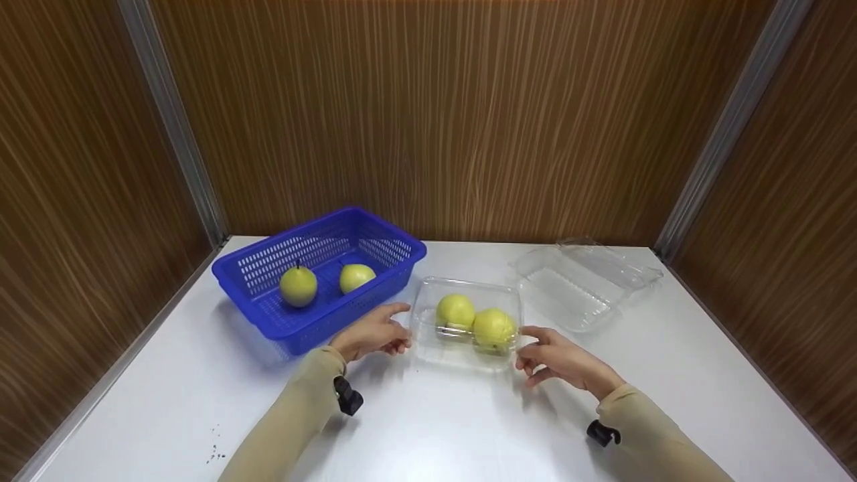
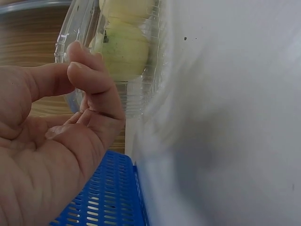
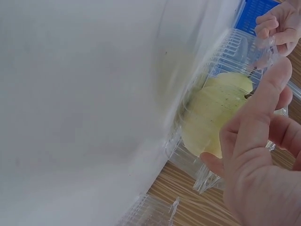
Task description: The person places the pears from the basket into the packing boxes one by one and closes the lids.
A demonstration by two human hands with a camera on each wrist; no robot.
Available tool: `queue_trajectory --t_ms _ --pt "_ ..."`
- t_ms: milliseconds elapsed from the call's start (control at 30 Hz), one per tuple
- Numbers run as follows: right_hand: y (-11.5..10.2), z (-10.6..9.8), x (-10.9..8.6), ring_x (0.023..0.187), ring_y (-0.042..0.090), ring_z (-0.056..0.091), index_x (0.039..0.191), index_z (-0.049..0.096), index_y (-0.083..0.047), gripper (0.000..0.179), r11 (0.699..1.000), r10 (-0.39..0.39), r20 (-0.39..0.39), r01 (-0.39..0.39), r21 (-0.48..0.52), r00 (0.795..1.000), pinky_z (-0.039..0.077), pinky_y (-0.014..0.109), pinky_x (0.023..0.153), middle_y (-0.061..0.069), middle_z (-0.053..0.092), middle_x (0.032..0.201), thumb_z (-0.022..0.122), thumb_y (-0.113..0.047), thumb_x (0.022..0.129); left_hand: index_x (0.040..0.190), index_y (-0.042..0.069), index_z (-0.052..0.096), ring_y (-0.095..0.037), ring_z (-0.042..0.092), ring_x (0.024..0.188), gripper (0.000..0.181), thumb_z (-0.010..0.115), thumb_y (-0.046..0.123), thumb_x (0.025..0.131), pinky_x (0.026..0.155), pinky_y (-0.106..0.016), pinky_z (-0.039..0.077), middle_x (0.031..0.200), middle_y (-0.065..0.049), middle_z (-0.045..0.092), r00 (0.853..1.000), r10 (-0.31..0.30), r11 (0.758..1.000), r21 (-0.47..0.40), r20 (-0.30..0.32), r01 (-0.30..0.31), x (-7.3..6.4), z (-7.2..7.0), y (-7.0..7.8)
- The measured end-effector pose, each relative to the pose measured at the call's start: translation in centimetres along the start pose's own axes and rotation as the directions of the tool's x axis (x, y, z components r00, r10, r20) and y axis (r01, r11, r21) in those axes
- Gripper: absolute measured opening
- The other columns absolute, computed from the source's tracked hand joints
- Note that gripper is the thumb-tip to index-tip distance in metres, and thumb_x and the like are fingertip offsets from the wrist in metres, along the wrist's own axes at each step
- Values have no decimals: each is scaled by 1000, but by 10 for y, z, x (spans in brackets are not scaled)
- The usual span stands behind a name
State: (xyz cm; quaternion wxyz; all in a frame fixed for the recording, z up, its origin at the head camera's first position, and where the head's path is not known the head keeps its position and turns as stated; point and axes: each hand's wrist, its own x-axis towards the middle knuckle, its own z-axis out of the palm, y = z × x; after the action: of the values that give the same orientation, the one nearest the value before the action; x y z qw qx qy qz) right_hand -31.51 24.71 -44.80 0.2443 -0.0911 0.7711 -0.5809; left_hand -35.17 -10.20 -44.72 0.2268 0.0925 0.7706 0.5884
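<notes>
A clear plastic clamshell box (image 1: 428, 351) sits on the white table, its lid over two yellow pears (image 1: 456, 311). At the box's left side is my left hand (image 1: 375, 335), index finger extended and the other fingers loosely bent. My right hand (image 1: 566, 361) is at the right side, its index fingertip by the rim. Both wrist views show the fingers close against the box's edge; firm contact cannot be told. Two more pears (image 1: 298, 286) lie in a blue plastic basket (image 1: 315, 328) beyond my left hand.
Another clear clamshell box (image 1: 569, 294), opened up and with no fruit visible, lies at the back right. Wood-grain panels (image 1: 442, 120) enclose the table at the back and sides. Small dark specks (image 1: 215, 450) mark the table at the front left.
</notes>
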Motion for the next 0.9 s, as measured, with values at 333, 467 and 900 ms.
queue_trajectory --t_ms 333,467,900 --pt "1 3 2 73 13 60 151 11 8 72 999 11 -45 -8 46 999 58 31 70 7 63 85 52 -8 95 152 2 26 -12 56 64 63 52 4 95 59 -23 48 79 -6 60 999 12 1000 -2 -52 -12 7 1 -1" --pt "2 5 3 77 15 64 151 11 7 72 997 19 -45 -16 69 999 58 34 74 9 64 89 53 -10 95 148 0 33 -12 55 62 53 49 4 98 54 -20 44 77 -6 60 992 8 1000 12 -129 -6 12 5 2" --pt "-2 14 11 84 17 69 147 7 7 72 992 -11 -84 21 122 996 58 34 78 14 67 99 55 -13 98 152 2 29 -32 63 112 64 56 26 99 91 -41 53 144 -25 45 961 146 970 227 -234 -92 15 23 17"
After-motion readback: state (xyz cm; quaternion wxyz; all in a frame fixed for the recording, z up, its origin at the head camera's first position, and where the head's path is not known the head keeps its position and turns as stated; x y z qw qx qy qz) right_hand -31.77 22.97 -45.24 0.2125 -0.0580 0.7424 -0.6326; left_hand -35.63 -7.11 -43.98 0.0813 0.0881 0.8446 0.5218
